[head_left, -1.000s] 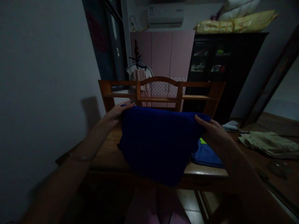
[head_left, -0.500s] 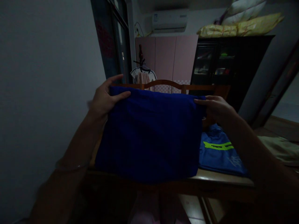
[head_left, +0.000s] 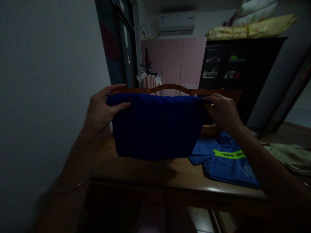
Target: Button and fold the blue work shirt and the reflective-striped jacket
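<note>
A dark blue piece of folded cloth [head_left: 157, 129] hangs between my two hands, stretched along its top edge; what kind of garment it is I cannot make out. My left hand [head_left: 102, 108] pinches its upper left corner, thumb in front and fingers behind. At the upper right corner, my right hand [head_left: 222, 108] grips the cloth between thumb and fingers. The lower edge hangs above a wooden bench [head_left: 145, 171]. To the right on the bench lies a blue T-shirt [head_left: 218, 166] with a bright yellow-green stripe, below my right forearm.
A wooden backrest [head_left: 170, 86] rises behind the cloth. A white wall [head_left: 53, 81] stands close on the left. Light-coloured fabric [head_left: 289, 157] lies at the right. Farther back are pink cabinet doors [head_left: 172, 61], a dark cabinet [head_left: 257, 68] and clothes on a stand [head_left: 147, 58].
The cloth's lower edge has risen and the hanging part is shorter, uncovering more bench and the T-shirt's sleeve. My left hand has shifted slightly left and down.
</note>
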Available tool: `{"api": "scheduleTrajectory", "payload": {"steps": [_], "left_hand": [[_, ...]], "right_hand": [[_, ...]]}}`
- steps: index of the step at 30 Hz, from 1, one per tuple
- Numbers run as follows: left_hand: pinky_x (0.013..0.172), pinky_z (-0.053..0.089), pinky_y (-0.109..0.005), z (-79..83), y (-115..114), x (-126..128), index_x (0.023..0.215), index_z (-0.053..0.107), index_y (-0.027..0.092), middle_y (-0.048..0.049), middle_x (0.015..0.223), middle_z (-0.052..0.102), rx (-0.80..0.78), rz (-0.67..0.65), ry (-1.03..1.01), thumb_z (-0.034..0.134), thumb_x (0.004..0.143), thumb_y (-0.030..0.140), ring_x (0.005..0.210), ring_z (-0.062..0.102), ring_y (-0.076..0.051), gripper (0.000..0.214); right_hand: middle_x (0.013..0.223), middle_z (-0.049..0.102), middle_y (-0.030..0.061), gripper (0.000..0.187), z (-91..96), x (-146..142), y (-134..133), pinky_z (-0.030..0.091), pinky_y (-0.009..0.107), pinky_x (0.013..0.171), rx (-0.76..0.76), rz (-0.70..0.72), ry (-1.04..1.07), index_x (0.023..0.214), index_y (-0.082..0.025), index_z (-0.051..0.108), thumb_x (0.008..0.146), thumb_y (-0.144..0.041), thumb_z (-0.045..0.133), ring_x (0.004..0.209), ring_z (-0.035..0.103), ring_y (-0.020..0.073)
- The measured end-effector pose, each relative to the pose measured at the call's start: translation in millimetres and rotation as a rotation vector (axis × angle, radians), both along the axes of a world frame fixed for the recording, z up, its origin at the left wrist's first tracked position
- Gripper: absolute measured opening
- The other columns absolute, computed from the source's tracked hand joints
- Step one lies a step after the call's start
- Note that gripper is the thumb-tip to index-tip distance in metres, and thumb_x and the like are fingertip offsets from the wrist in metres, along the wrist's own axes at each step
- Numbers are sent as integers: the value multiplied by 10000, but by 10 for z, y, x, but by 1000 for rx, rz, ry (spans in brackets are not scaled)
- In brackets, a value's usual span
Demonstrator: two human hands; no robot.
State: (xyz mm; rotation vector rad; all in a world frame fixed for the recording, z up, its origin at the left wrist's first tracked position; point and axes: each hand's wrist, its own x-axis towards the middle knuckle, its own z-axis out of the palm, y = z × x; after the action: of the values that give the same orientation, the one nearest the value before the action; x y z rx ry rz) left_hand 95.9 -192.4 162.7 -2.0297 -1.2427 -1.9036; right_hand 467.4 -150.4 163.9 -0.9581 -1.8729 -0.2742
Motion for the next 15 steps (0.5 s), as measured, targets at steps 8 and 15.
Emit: {"api": "scheduleTrajectory", "payload": {"steps": [8,15], "left_hand": [[520,456,-191,211,-271,-28,1218,564,201,27,728,521,197,216,4,725,681,417,527,416,-29,601],[761,511,-310,-534,700,-355,1195,561,195,-34,1000,646,-388,120,41,711,668,465,819,596,-163,611]], "right_hand": [[1030,564,61,183,222,67,-197,421,351,842,104,79,83,1059,-250,550,908,-310,466,974,519,199],[888,617,40,260,-591,-129,471,465,257,581,-447,96,88,1041,-179,566,898,-372,467,710,559,142]]}}
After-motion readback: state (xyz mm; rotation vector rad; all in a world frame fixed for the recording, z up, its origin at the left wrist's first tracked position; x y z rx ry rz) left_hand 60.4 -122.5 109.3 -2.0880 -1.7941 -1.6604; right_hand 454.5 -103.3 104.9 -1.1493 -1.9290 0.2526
